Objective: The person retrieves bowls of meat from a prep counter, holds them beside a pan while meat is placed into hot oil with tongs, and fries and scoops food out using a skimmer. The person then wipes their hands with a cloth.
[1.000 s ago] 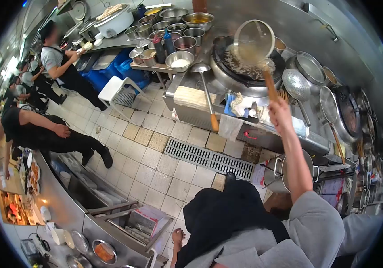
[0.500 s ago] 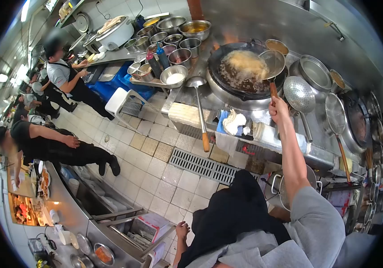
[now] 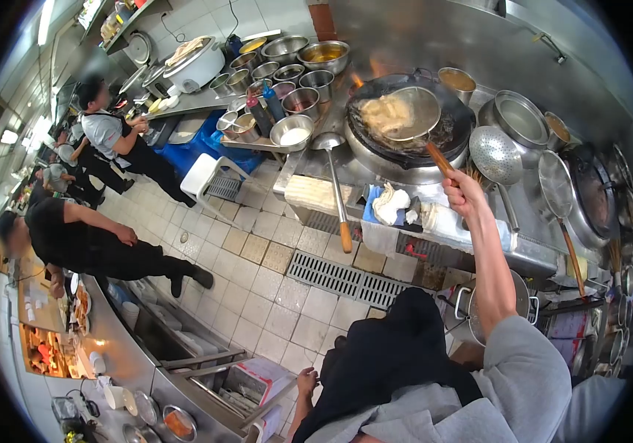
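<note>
My right hand (image 3: 464, 193) is closed round the wooden handle of a wire-mesh strainer (image 3: 425, 112), whose round basket sits over the wok. Pale golden food (image 3: 386, 114) lies at and beside the basket's left side, in dark bubbling oil. The black wok (image 3: 458, 122) rests on the steel range, with a flame showing behind its rim. Low by my side hangs my left hand (image 3: 307, 381), holding nothing, its fingers loosely apart.
A ladle (image 3: 336, 188) juts over the range's front edge. To the right lie a perforated skimmer (image 3: 495, 155) and another mesh strainer (image 3: 555, 183). Steel bowls (image 3: 300, 100) crowd the left counter. A white stool (image 3: 213, 176) and a co-worker (image 3: 102, 236) stand on the left.
The strainer has moved left from the wok's right side, its basket now over the middle beside the food. My right hand has come slightly lower. The nearest co-worker has straightened up.
</note>
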`<act>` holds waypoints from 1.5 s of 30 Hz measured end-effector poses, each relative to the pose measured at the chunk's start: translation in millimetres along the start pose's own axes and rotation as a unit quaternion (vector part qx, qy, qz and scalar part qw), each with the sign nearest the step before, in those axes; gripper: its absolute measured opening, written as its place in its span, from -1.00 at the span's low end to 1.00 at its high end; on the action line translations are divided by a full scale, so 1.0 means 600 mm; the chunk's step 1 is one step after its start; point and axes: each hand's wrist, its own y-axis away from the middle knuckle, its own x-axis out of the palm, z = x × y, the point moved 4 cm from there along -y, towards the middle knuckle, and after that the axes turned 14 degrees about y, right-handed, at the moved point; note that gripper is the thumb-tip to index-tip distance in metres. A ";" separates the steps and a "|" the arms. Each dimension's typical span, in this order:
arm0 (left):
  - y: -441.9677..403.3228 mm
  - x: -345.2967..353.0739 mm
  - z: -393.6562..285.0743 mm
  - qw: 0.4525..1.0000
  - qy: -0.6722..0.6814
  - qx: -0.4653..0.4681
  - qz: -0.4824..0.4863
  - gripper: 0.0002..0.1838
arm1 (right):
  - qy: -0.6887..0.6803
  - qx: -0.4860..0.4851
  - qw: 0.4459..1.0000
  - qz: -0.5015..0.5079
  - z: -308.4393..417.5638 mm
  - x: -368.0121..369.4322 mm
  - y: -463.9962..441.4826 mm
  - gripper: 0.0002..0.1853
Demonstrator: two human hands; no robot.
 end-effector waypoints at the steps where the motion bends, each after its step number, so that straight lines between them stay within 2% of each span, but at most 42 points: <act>1: -0.019 -0.013 0.013 1.000 0.018 -0.010 0.005 -0.61 | 0.029 -0.021 0.999 -0.025 0.002 0.003 0.017 -0.97; 4: -0.065 -0.043 0.047 0.999 0.032 -0.012 0.018 -0.61 | 0.174 -0.095 0.977 -0.080 0.003 0.007 0.027 -0.86; 5: -0.079 -0.052 0.055 0.999 0.027 -0.009 0.026 -0.62 | 0.199 -0.094 0.970 -0.102 0.007 0.014 0.039 -0.72; 9: -0.130 -0.083 0.102 0.999 0.038 -0.028 0.024 -0.66 | 0.343 -0.150 0.912 -0.165 0.014 0.018 0.056 -0.58; 12: -0.133 -0.087 0.105 0.998 0.017 -0.049 0.032 -0.66 | 0.316 -0.140 0.924 -0.164 0.021 0.012 0.069 -0.64; 13: -0.117 -0.081 0.081 0.998 -0.015 -0.043 0.037 -0.66 | 0.286 -0.132 0.936 -0.155 0.021 0.002 0.072 -0.73; 15: -0.067 -0.069 0.028 0.995 -0.078 -0.029 0.046 -0.66 | 0.230 -0.130 0.953 -0.147 0.030 -0.012 0.084 -0.77; 17: -0.046 -0.066 0.014 0.995 -0.087 -0.015 0.046 -0.66 | 0.186 -0.137 0.962 -0.144 0.046 -0.018 0.097 -0.77; 19: -0.029 -0.060 -0.002 0.996 -0.081 -0.015 0.040 -0.65 | 0.159 -0.160 0.963 -0.149 0.067 -0.038 0.088 -0.79; 20: -0.046 -0.065 0.022 0.998 -0.037 -0.025 0.033 -0.65 | 0.147 -0.171 0.963 -0.148 0.082 -0.050 0.078 -0.80; 21: -0.065 -0.075 0.059 0.999 0.008 -0.035 0.026 -0.66 | 0.172 -0.183 0.957 -0.145 0.101 -0.069 0.067 -0.71; 22: -0.079 -0.078 0.085 0.997 0.054 -0.046 0.019 -0.66 | 0.277 -0.241 0.905 -0.213 0.124 -0.094 0.043 -0.67; 23: -0.073 -0.077 0.085 0.998 0.041 -0.053 0.010 -0.66 | 0.375 -0.296 0.834 -0.276 0.142 -0.118 0.003 -0.63; 24: -0.066 -0.079 0.087 0.998 0.028 -0.060 0.000 -0.67 | 0.463 -0.346 0.745 -0.333 0.161 -0.136 -0.037 -0.59; 25: -0.081 -0.086 0.121 0.994 0.094 -0.064 0.000 -0.68 | 0.562 -0.349 0.612 -0.433 0.181 -0.153 -0.069 -0.51; 28: -0.016 -0.067 0.063 0.998 -0.060 -0.016 -0.016 -0.68 | 0.626 -0.327 0.575 -0.414 0.224 -0.288 -0.215 -0.57; 29: 0.000 -0.065 0.052 0.998 -0.028 -0.051 -0.031 -0.67 | 0.610 -0.297 0.623 -0.389 0.241 -0.308 -0.226 -0.57; 31: -0.005 -0.078 0.075 0.998 0.029 -0.045 -0.035 -0.67 | 0.551 -0.234 0.721 -0.349 0.246 -0.295 -0.182 -0.56; 32: -0.015 -0.075 0.089 0.997 0.063 -0.039 -0.034 -0.66 | 0.527 -0.250 0.738 -0.338 0.233 -0.274 -0.145 -0.55; 34: -0.004 -0.065 0.080 0.999 -0.013 -0.043 -0.020 -0.67 | 0.479 -0.274 0.771 -0.319 0.175 -0.252 -0.066 -0.53; 36: 0.042 -0.035 0.005 0.995 -0.091 -0.031 0.000 -0.68 | 0.507 -0.355 0.712 -0.332 0.132 -0.241 -0.026 -0.48; 37: 0.026 -0.037 0.023 0.993 -0.106 -0.026 0.041 -0.69 | 0.544 -0.303 0.699 -0.352 0.133 -0.192 0.020 -0.47; 40: -0.003 -0.040 0.014 0.990 -0.126 -0.043 0.048 -0.71 | 0.534 -0.293 0.686 -0.397 0.125 -0.166 0.063 -0.46; 41: -0.059 -0.057 0.062 0.991 -0.114 0.023 0.068 -0.72 | 0.514 -0.274 0.709 -0.397 0.127 -0.142 0.090 -0.46; 43: -0.144 -0.070 0.106 0.982 -0.120 0.102 0.102 -0.69 | 0.529 -0.323 0.679 -0.392 0.128 -0.145 0.098 -0.46; 44: -0.146 -0.069 0.098 0.994 -0.049 0.041 0.083 -0.67 | 0.536 -0.345 0.664 -0.390 0.124 -0.148 0.100 -0.46; 45: -0.148 -0.069 0.092 0.998 0.025 -0.015 0.055 -0.64 | 0.550 -0.325 0.669 -0.381 0.123 -0.151 0.093 -0.46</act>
